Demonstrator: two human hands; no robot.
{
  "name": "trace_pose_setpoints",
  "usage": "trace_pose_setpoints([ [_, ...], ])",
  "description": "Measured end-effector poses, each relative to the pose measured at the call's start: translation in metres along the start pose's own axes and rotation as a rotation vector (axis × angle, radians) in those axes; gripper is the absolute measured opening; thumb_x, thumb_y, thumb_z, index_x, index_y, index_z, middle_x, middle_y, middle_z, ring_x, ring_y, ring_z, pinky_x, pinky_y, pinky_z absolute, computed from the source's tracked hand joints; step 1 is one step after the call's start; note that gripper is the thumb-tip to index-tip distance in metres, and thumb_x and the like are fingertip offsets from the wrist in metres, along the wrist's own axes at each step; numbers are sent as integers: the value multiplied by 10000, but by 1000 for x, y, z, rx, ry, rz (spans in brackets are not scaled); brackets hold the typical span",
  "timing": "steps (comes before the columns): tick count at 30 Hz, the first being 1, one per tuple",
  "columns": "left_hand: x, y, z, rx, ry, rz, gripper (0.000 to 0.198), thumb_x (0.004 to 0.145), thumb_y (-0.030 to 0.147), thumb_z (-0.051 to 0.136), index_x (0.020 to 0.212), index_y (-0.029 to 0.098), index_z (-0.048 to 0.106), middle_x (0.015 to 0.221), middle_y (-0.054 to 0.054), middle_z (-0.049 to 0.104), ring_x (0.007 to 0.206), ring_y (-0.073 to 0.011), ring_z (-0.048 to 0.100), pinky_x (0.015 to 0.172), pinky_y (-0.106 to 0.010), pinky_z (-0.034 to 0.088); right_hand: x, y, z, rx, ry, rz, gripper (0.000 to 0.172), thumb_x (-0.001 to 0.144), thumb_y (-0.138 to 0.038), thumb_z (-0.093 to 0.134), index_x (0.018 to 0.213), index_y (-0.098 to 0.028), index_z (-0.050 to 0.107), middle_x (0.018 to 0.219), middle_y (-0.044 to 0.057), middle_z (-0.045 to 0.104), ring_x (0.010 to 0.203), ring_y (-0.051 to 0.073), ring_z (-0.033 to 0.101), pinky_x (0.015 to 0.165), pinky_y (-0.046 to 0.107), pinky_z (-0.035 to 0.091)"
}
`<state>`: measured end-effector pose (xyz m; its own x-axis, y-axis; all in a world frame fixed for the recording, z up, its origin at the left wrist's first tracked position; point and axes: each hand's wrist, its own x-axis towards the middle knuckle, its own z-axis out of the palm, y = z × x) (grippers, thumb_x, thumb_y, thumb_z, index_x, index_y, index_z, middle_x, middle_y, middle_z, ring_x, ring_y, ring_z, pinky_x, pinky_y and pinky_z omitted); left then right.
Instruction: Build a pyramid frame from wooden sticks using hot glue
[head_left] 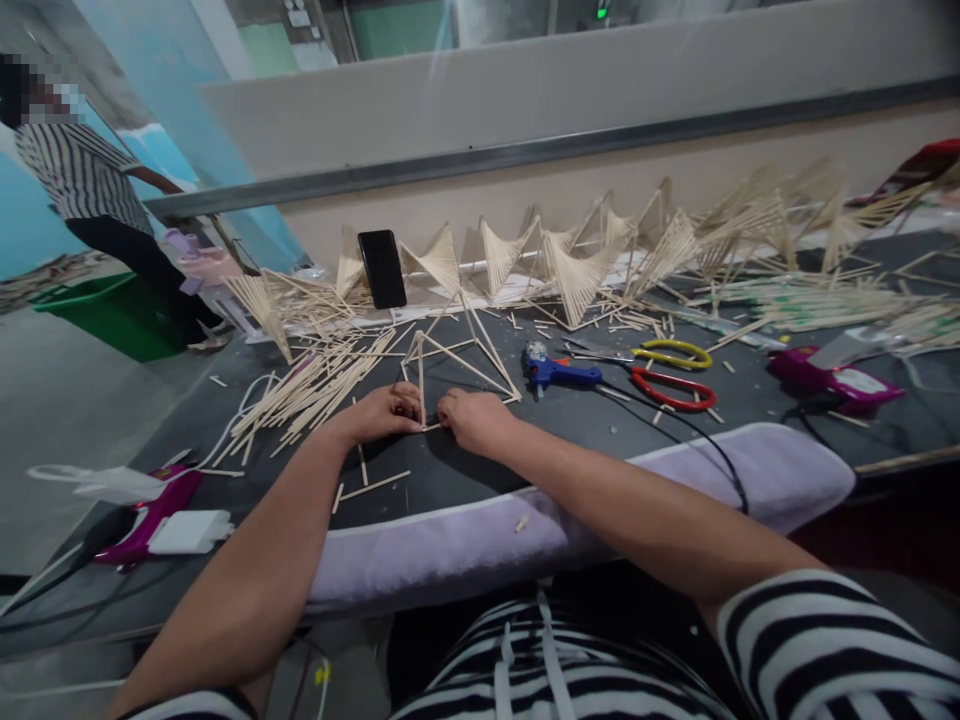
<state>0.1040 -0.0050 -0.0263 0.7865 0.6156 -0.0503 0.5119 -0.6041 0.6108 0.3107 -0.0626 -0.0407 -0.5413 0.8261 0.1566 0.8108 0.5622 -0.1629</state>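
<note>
A frame of thin wooden sticks (450, 352) stands on the dark table, its nearest corner between my two hands. My left hand (391, 410) has its fingers closed on the frame's near left corner, beside an upright stick. Just to the right, my right hand (471, 418) is closed at the short bottom stick, fingertips mostly hidden. A blue glue gun (562, 373) lies right of the frame, near scissors with yellow handles (673, 354) and a cutter with red handles (673, 389). Loose sticks (322, 385) are heaped to the left.
Twisted stick models (574, 270) line the back, beside an upright black phone (382, 270). Purple power strips (154, 515) sit left and right. A lilac cushion (450, 560) covers the front edge. A person (90, 170) stands by a green bin (127, 315).
</note>
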Motion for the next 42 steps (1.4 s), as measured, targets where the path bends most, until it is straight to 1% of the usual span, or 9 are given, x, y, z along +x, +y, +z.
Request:
trace_pose_setpoints([
  [4,0,-1,-1,12,-11,28,142,744,287,633,778,164,694,896,-38,589,953,-169,537,888,-276,399,0,0,-1,-8,-19,14,208,821,-170,415,950,-207,575,993,62,604,815,176,598,653,259,429],
  [9,-1,-1,-3,27,-33,16,157,759,298,616,792,162,687,937,-45,574,976,-174,530,893,-276,397,0,1,1,-7,3,-3,203,831,-197,406,938,-217,577,980,51,604,793,175,601,638,261,426],
  [21,-2,2,-4,-1,-64,0,171,760,313,609,805,168,688,923,-34,574,968,-167,526,900,-267,384,-1,-1,1,-30,6,16,203,833,-201,392,938,-216,565,968,56,598,772,180,603,621,270,423],
  [24,-2,4,-4,-12,-47,-9,183,740,332,627,793,169,691,910,-34,579,959,-175,534,886,-274,393,-1,-2,-1,-24,-7,32,197,836,-212,397,945,-220,561,986,56,593,792,181,603,631,272,427],
  [28,-1,6,-2,27,-13,-19,188,731,351,632,756,174,692,887,-28,587,940,-175,539,878,-277,397,0,-2,-2,4,-35,64,191,823,-235,424,949,-231,568,1005,51,592,813,182,603,653,274,430],
  [32,1,8,0,57,25,-54,198,720,360,640,715,167,682,830,-26,608,955,-189,533,890,-292,390,0,0,-2,35,-16,46,192,811,-244,434,945,-230,571,1007,48,597,825,182,601,658,275,430],
  [36,1,8,1,41,48,-77,214,710,367,650,683,156,674,797,-34,610,922,-192,542,874,-313,407,0,0,-4,53,-2,45,189,797,-236,450,937,-222,577,991,48,604,802,182,608,650,274,439],
  [42,-1,9,4,-26,82,-144,224,700,374,660,686,151,677,868,-50,602,901,-186,551,877,-338,425,0,1,-5,74,16,37,213,779,-234,472,967,-217,569,1002,56,606,823,200,617,643,289,467],
])
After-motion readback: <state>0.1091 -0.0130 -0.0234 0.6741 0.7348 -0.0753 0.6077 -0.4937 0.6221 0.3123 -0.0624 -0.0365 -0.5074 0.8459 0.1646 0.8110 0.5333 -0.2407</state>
